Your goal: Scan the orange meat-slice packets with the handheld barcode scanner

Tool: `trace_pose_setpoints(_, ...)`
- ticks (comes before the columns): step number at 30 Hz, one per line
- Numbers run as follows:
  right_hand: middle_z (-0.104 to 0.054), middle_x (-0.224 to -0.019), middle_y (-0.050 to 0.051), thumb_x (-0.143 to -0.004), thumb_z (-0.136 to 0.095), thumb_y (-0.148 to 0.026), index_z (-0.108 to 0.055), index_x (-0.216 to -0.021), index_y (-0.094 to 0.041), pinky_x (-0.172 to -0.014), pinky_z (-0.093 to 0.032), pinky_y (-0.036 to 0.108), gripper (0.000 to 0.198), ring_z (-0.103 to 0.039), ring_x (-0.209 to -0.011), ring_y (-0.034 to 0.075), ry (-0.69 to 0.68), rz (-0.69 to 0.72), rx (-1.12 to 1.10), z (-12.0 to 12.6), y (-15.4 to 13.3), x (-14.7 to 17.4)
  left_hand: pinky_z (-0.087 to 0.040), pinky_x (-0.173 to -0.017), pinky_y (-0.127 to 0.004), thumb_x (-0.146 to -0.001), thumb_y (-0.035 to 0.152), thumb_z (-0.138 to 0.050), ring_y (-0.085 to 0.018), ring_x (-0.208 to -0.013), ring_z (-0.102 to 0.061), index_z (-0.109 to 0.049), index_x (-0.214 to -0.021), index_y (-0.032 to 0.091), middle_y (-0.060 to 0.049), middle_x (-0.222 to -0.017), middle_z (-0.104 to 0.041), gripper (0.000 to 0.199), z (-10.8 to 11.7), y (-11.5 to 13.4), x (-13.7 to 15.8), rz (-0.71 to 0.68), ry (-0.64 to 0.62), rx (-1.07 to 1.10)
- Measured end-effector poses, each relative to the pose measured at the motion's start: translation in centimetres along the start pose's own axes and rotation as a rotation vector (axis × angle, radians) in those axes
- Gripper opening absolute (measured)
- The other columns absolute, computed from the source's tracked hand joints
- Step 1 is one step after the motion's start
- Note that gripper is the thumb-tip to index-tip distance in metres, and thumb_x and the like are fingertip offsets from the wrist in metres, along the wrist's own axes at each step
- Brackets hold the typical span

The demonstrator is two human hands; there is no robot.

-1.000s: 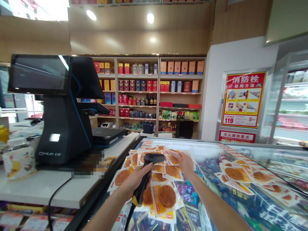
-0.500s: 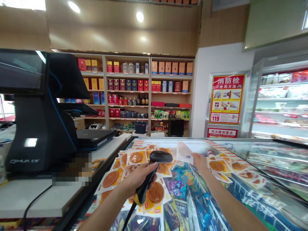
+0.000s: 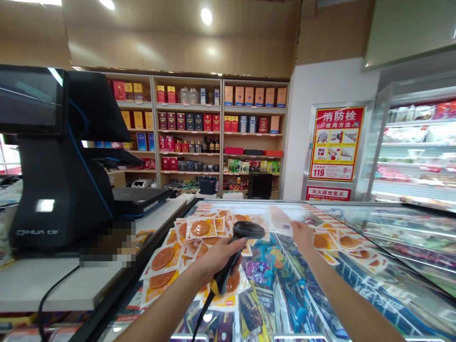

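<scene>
Basically, left hand (image 3: 228,256) wrapped round corded barcode scanner (image 3: 248,230), long axis slanting up-right, head seemingly aimed toward the packet (image 3: 280,219); right hand (image 3: 302,236) pinches that packet's edge, pale back facing wearer, likely presenting its code (image 3: 286,227). Both above glass-topped chest freezer (image 3: 256,202), patty packets (image 3: 163,258) spread there.

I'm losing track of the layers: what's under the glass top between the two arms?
Under the glass top, blue packets, a purple packet and a dark packet show. Whatever lies directly behind the orange-disc packets, left hand and scanner is covered.
</scene>
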State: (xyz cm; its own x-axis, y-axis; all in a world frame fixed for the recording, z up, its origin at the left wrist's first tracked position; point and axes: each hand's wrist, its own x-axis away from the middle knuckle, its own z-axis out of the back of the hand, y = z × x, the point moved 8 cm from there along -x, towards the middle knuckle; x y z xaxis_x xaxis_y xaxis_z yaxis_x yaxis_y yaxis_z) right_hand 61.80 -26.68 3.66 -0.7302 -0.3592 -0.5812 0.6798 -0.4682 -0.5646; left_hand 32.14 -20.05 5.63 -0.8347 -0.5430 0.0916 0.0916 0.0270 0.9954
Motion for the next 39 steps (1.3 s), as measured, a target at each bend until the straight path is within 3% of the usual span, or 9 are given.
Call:
trace_pose_setpoints(3, -0.062, -0.069, 0.013, -0.074, -0.032, -0.034, -0.06, -0.091, -0.012, -0.053, -0.034, 0.029, 0.04, -0.054, -0.062, 0.022, 0.064, -0.068, 0.137, 3.1, 1.9, -0.3, -0.03, -0.037, -0.017, -0.064, 0.052, -0.047, -0.005, -0.036, -0.042, -0.042, -0.065, 0.016, 0.005, -0.047, -0.047, 0.036, 2.4, -0.1, 0.6, 0.002, 0.096, -0.005)
trace_pose_setpoints(6, -0.062, -0.068, 0.01, -0.076, -0.032, -0.032, -0.06, -0.088, -0.019, -0.051, -0.032, 0.027, 0.033, -0.054, -0.061, 0.019, 0.041, 0.08, 0.385, 4.7, 2.9, -0.3, -0.032, -0.037, -0.017, -0.064, 0.053, -0.047, -0.005, -0.037, -0.043, -0.042, -0.064, 0.016, 0.005, -0.047, -0.047, 0.036, 4.8, -0.8, 1.4, 0.035, 0.161, 0.031)
trace_pose_setpoints(11, -0.062, -0.075, 0.007, -0.074, -0.036, -0.024, -0.058, -0.082, -0.019, -0.058, -0.037, 0.027, 0.023, -0.056, -0.071, 0.019, -0.129, 0.483, 0.578, 3.4, 3.6, 2.0, -0.033, -0.038, -0.017, -0.064, 0.051, -0.048, -0.006, -0.039, -0.044, -0.043, -0.067, 0.017, 0.004, -0.05, -0.049, 0.035, 6.8, -1.8, 2.0, 0.031, 0.196, 0.056)
trace_pose_setpoints(16, -0.063, -0.076, 0.008, -0.07, -0.035, -0.014, -0.056, -0.088, -0.018, -0.062, -0.04, 0.031, 0.028, -0.057, -0.071, 0.02, -0.204, 0.397, 0.651, 2.2, 5.7, 2.5, -0.031, -0.036, -0.017, -0.065, 0.052, -0.046, -0.006, -0.038, -0.043, -0.042, -0.065, 0.017, 0.005, -0.049, -0.047, 0.035, 7.4, -2.3, 2.0, 0.024, 0.199, 0.058)
trace_pose_setpoints(21, -0.051, -0.108, 0.016, -0.067, -0.038, -0.013, -0.058, -0.086, -0.01, -0.083, -0.033, 0.038, 0.028, -0.047, -0.099, 0.026, -0.13, 0.397, 0.356, 0.2, 0.2, 2.9, -0.034, -0.04, -0.018, -0.064, 0.053, -0.046, -0.006, -0.04, -0.044, -0.042, -0.065, 0.016, 0.004, -0.051, -0.049, 0.037, 8.0, -2.6, 2.1, 0.025, 0.228, 0.085)
trace_pose_setpoints(28, -0.042, -0.12, 0.008, -0.063, -0.047, -0.026, -0.043, -0.113, -0.017, -0.09, -0.029, 0.033, 0.05, -0.037, -0.109, 0.021, -0.437, 0.54, 0.061, -9.2, -12.6, 6.5, -0.031, -0.039, -0.017, -0.064, 0.053, -0.047, -0.005, -0.037, -0.042, -0.04, -0.069, 0.017, 0.006, -0.049, -0.046, 0.036, 7.5, -2.4, 2.2, 0.023, 0.23, 0.114)
trace_pose_setpoints(32, -0.035, -0.126, 0.005, -0.061, -0.045, -0.022, -0.038, -0.116, -0.022, -0.088, -0.028, 0.038, 0.056, -0.032, -0.113, 0.022, -0.596, 0.462, 0.028, -12.1, -13.9, 7.5, -0.029, -0.037, -0.017, -0.064, 0.054, -0.046, -0.005, -0.036, -0.041, -0.039, -0.068, 0.017, 0.006, -0.048, -0.045, 0.037, 7.5, -2.3, 2.3, 0.015, 0.26, 0.111)
trace_pose_setpoints(36, -0.044, -0.12, 0.0, -0.064, -0.041, -0.021, -0.044, -0.11, -0.027, -0.084, -0.031, 0.031, 0.046, -0.042, -0.105, 0.018, -0.599, 0.57, -0.055, -10.9, -14.0, 8.4, -0.03, -0.038, -0.017, -0.064, 0.054, -0.046, -0.005, -0.037, -0.042, -0.038, -0.07, 0.018, 0.006, -0.049, -0.047, 0.037, 7.3, -2.3, 2.2, 0.017, 0.214, 0.104)
trace_pose_setpoints(39, -0.06, -0.097, 0.003, -0.074, -0.031, -0.028, -0.055, -0.095, -0.022, -0.075, -0.035, 0.027, 0.033, -0.052, -0.088, 0.017, -0.536, 0.577, -0.114, -9.1, -13.2, 8.0, -0.031, -0.039, -0.017, -0.063, 0.054, -0.047, -0.005, -0.039, -0.043, -0.039, -0.073, 0.019, 0.005, -0.051, -0.048, 0.037, 6.8, -2.5, 1.9, 0.029, 0.159, 0.104)
